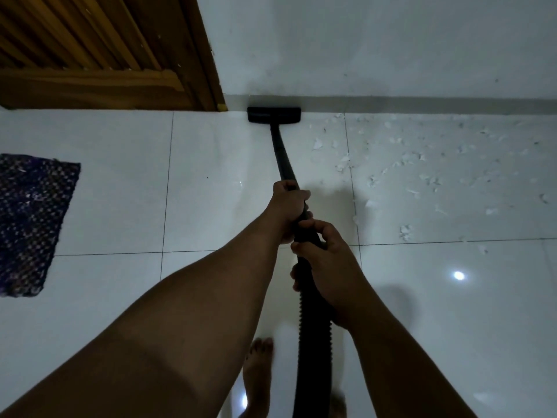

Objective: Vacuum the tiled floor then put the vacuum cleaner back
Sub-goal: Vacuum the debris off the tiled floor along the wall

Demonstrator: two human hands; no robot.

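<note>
I have the vacuum wand out in front of me, a black rigid tube that runs from my hands down to the floor head, which sits flat on the tiled floor right against the skirting at the foot of the wall, just beside the corner of the wooden door. The tube looks stiff and, I judge, fairly light, so it should steer well from the upper end; the ribbed hose below my hands is flexible and will drag and twist rather than push, so I would not guide from there. The smooth plastic could slip in a loose grip, so a full wrap is the sensible hold. My left hand is closed right round the tube, further along toward the head, fingers curled over it. My right hand grips nearer me, where the tube meets the hose, thumb and fingers bent round it, though a little looser, the thumb lifted. Scattered white paper scraps lie on the tiles to the right of the head, well clear of it, so much of the floor is, I reckon, left to do. A dark woven mat lies off to my left, and my bare foot shows beside the hose. The vacuum's body is out of sight.
</note>
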